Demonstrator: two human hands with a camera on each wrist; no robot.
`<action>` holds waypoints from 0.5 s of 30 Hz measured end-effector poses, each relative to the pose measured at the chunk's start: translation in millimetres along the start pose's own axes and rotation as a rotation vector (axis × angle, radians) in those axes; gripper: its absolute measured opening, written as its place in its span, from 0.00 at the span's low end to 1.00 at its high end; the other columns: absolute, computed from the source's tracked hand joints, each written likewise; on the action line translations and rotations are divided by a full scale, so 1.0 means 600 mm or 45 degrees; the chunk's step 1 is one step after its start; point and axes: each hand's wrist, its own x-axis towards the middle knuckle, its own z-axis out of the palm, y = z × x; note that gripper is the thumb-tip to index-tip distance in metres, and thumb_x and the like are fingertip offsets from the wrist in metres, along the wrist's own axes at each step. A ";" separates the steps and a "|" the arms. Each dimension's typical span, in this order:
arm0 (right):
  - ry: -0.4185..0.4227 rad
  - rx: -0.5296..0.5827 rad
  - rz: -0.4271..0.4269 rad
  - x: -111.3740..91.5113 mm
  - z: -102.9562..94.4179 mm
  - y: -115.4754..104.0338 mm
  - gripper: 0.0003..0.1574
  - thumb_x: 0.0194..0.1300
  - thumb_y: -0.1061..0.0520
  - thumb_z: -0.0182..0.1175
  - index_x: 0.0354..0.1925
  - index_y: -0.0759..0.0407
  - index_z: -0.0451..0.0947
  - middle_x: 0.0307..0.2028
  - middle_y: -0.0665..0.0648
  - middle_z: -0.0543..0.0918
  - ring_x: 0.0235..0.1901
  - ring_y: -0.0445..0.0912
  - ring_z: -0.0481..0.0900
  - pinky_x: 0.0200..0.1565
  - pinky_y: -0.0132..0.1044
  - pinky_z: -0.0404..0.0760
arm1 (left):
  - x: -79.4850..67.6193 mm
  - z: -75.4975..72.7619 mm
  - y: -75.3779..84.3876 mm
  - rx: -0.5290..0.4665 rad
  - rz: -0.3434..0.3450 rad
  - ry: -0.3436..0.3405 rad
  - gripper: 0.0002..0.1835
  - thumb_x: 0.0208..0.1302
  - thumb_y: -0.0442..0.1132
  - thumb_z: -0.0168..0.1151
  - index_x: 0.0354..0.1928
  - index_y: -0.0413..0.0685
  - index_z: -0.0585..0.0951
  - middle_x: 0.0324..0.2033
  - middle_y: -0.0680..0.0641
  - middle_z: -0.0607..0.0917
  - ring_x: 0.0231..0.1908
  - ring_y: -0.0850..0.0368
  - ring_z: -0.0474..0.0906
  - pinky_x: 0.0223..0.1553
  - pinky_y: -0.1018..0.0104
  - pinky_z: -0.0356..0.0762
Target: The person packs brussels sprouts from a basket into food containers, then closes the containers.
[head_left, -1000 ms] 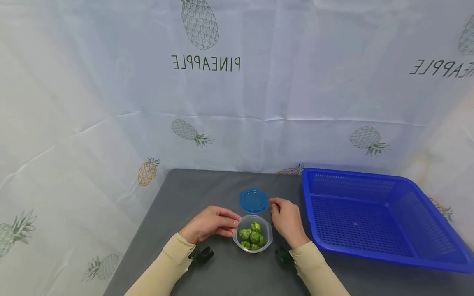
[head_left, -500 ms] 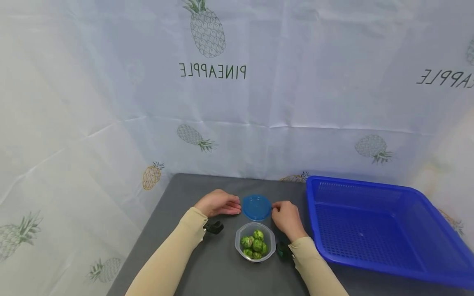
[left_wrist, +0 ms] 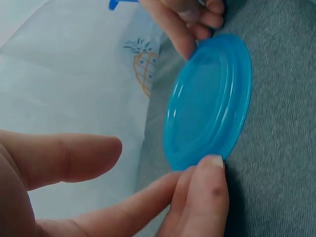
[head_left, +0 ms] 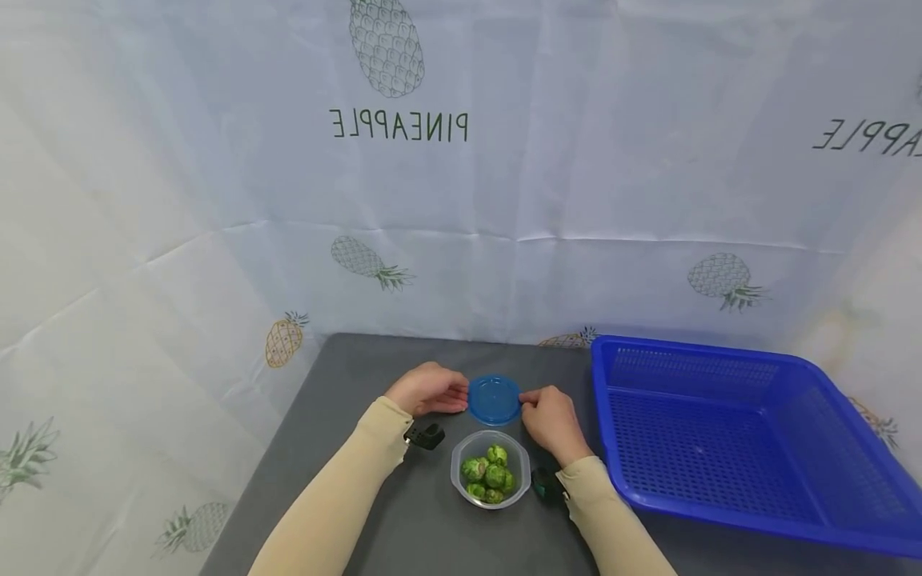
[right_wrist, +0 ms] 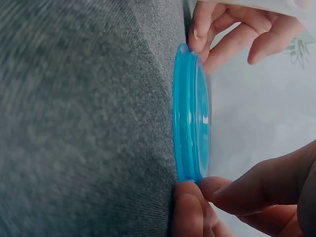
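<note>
A round blue plastic lid (head_left: 494, 400) lies on the grey cloth-covered table, between both hands. My left hand (head_left: 430, 390) touches its left edge with extended fingertips; in the left wrist view the thumb (left_wrist: 89, 157) stands well apart from the lid. On the opposite side my right hand (head_left: 555, 420) pinches the lid's edge between thumb and fingers, seen close up in the right wrist view (right_wrist: 212, 190). Just nearer than the lid stands a clear plastic container (head_left: 458, 478), uncovered, with several green Brussels sprouts (head_left: 495, 474) inside.
A large blue plastic basket (head_left: 720, 512) with slotted walls stands right of my right forearm. Behind the grey table (head_left: 389, 520) hangs a white curtain (head_left: 576, 184) printed with pineapples. Dark wrist straps (head_left: 426, 436) show at both cuffs.
My left hand has left the container's rim and moved forward to the lid's left edge. My right hand has stayed by the lid's right edge and now pinches it.
</note>
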 end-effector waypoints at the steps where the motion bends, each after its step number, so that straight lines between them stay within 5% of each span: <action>1: 0.008 0.001 0.008 0.001 0.001 0.000 0.21 0.69 0.65 0.57 0.52 0.64 0.92 0.53 0.67 0.91 0.24 0.47 0.75 0.25 0.33 0.71 | -0.001 0.001 0.001 0.007 0.000 -0.001 0.19 0.75 0.36 0.63 0.58 0.27 0.83 0.48 0.36 0.89 0.44 0.51 0.92 0.56 0.59 0.92; 9: 0.066 0.015 0.022 -0.001 0.000 -0.004 0.21 0.69 0.65 0.56 0.50 0.62 0.93 0.53 0.66 0.92 0.23 0.47 0.73 0.24 0.33 0.69 | -0.012 0.004 0.004 -0.054 -0.005 -0.031 0.22 0.72 0.36 0.63 0.62 0.27 0.81 0.56 0.34 0.86 0.46 0.51 0.89 0.58 0.60 0.91; 15: 0.097 0.063 0.027 -0.004 -0.005 -0.005 0.17 0.72 0.63 0.60 0.50 0.62 0.93 0.52 0.66 0.92 0.36 0.52 0.84 0.30 0.37 0.77 | -0.013 0.007 0.003 -0.176 0.026 -0.019 0.23 0.70 0.33 0.63 0.64 0.29 0.78 0.57 0.36 0.83 0.51 0.50 0.84 0.63 0.58 0.89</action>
